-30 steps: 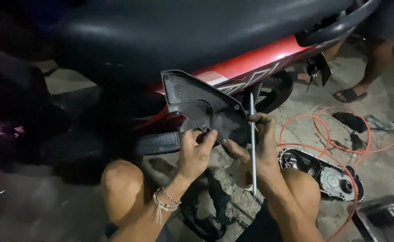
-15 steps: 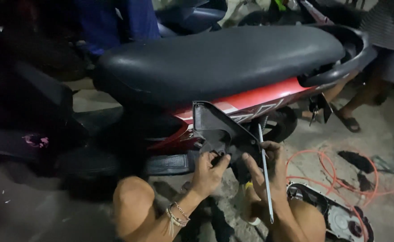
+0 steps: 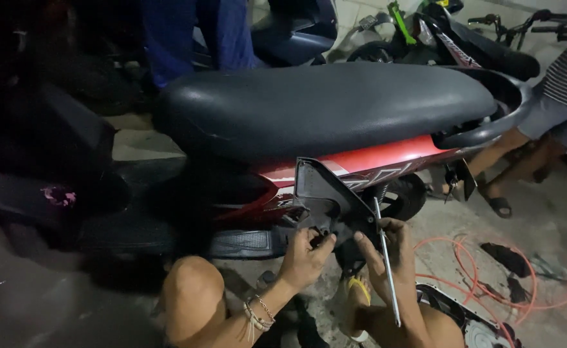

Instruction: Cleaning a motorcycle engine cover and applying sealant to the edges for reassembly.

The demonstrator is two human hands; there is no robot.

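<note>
A red scooter with a black seat stands side-on in front of me. A black plastic side cover hangs tilted off its flank. My left hand, beaded bracelets on its wrist, pinches the cover's lower edge. My right hand presses the same edge from the right while holding a long thin metal screwdriver that slants down along my forearm. My knees sit below both hands.
An orange hose loops over the concrete floor at right, beside a removed engine cover. Another person's legs in sandals stand behind the scooter's tail. More motorbikes are parked beyond. Someone in blue trousers stands at the back.
The view has tilted up, showing more of the seat and the bikes behind. Both hands stay on the cover's lower edge; the screwdriver now slants more.
</note>
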